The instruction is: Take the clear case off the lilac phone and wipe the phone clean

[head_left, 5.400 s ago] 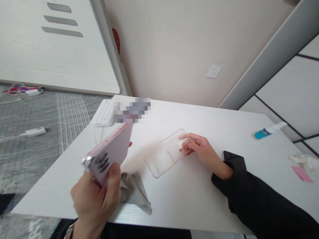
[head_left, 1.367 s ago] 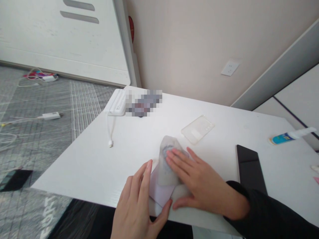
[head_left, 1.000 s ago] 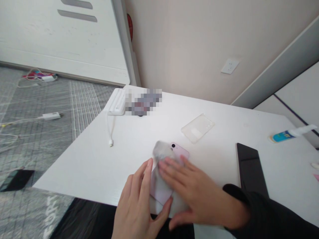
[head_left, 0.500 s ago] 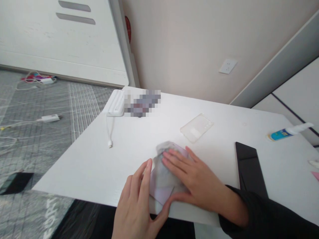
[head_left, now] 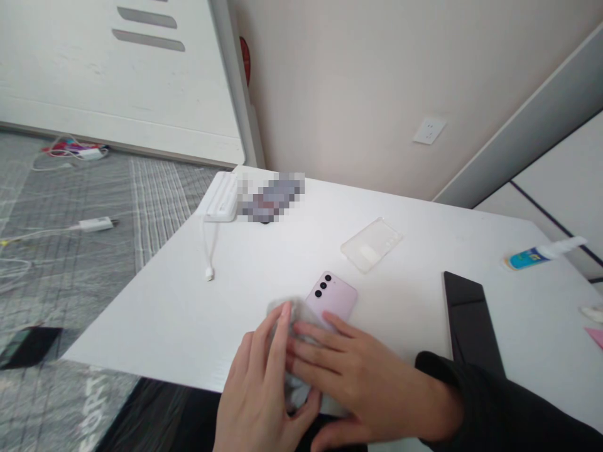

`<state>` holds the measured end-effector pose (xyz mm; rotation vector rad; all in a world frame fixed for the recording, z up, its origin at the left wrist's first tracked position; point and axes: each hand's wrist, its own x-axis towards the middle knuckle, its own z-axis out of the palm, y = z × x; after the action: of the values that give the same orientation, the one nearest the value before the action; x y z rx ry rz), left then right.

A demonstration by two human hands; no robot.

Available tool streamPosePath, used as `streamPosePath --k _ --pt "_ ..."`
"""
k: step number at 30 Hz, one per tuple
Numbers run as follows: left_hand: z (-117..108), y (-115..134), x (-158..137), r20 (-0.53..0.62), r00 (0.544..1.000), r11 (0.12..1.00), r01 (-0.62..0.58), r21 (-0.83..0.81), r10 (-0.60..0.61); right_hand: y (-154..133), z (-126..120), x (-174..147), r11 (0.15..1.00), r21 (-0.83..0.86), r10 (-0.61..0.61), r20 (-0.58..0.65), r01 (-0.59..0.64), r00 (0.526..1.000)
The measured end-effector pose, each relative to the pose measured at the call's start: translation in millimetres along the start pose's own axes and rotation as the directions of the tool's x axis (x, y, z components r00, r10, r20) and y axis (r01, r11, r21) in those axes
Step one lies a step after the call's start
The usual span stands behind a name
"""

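Phone (head_left: pixel 335 302) lies camera-side up at lower centre of frame, grey cloth (head_left: pixel 300 309) over its near end, right hand (head_left: pixel 351 370) flat on cloth, fingers slightly spread, left hand (head_left: pixel 259 389) curved alongside, can't tell if clamped.

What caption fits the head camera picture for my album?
Right hand on a crumpled grey fabric cloth over a rectangular lilac phone, left hand alongside.

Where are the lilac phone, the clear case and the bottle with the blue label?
Lilac phone (head_left: pixel 336 301), head view: back panel beside the lenses.
Clear case (head_left: pixel 371 245), head view: middle of its flat panel.
Bottle (head_left: pixel 526 258), head view: the blue label.
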<state>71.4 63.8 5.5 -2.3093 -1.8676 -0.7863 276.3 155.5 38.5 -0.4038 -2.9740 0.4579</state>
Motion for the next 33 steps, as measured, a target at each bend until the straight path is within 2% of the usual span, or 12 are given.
streamPosePath --k 2,5,6,9,11,13,16,19,21,26,31,33 --pt "-0.3 -0.1 0.6 0.003 1.000 1.000 0.005 -0.005 -0.005 1.2 -0.5 0.0 1.000 0.013 0.021 -0.002 -0.021 1.000" --pt "0.0 -0.6 1.3 -0.010 1.000 1.000 0.019 -0.014 -0.019 5.7 -1.2 -1.0 0.948 -0.070 0.301 -0.109 -0.309 0.947" --pt "0.3 -0.8 1.3 -0.014 1.000 1.000 0.020 -0.013 -0.020 5.9 -1.3 -1.1 0.940 -0.082 0.320 -0.118 -0.331 0.940" --pt "0.4 -1.4 1.2 0.003 1.000 1.000 0.008 -0.012 -0.008 2.0 -1.3 0.3 0.996 -0.015 0.086 -0.009 -0.086 0.996" --pt "-0.1 -1.5 1.0 0.011 1.000 1.000 0.008 -0.015 -0.008 0.0 -1.2 1.2 0.998 0.047 -0.042 0.040 0.040 0.998" --pt "-0.8 -1.0 1.0 0.005 1.000 1.000 0.014 -0.016 -0.014 1.4 -1.4 0.7 0.997 0.021 0.076 -0.001 -0.076 0.997" --pt "-1.5 -0.1 1.3 -0.009 1.000 1.000 0.022 -0.012 -0.022 4.2 -2.3 -1.2 0.947 -0.049 0.312 -0.106 -0.318 0.944" --pt "-1.6 0.1 1.6 0.013 1.000 1.000 0.019 -0.011 -0.019 1.2 -3.2 -0.9 0.997 0.004 0.081 -0.001 -0.081 0.997" --pt "-1.2 -0.2 1.8 0.021 1.000 1.000 0.016 -0.014 -0.015 -0.4 -3.3 0.0 0.998 0.053 -0.046 0.062 0.043 0.997" --pt "0.3 -0.5 1.8 -0.011 1.000 1.000 0.023 -0.015 -0.023 3.9 -2.5 -1.0 0.946 -0.050 0.316 -0.073 -0.320 0.946" --pt "-0.5 -0.9 1.0 0.018 1.000 1.000 0.007 -0.018 -0.006 -0.5 -2.3 -0.1 0.998 0.049 -0.047 0.044 0.045 0.998" --pt "-0.5 -0.9 1.1 0.007 1.000 1.000 0.012 -0.016 -0.012 1.6 -2.5 -1.1 0.996 -0.001 0.087 -0.003 -0.087 0.996"
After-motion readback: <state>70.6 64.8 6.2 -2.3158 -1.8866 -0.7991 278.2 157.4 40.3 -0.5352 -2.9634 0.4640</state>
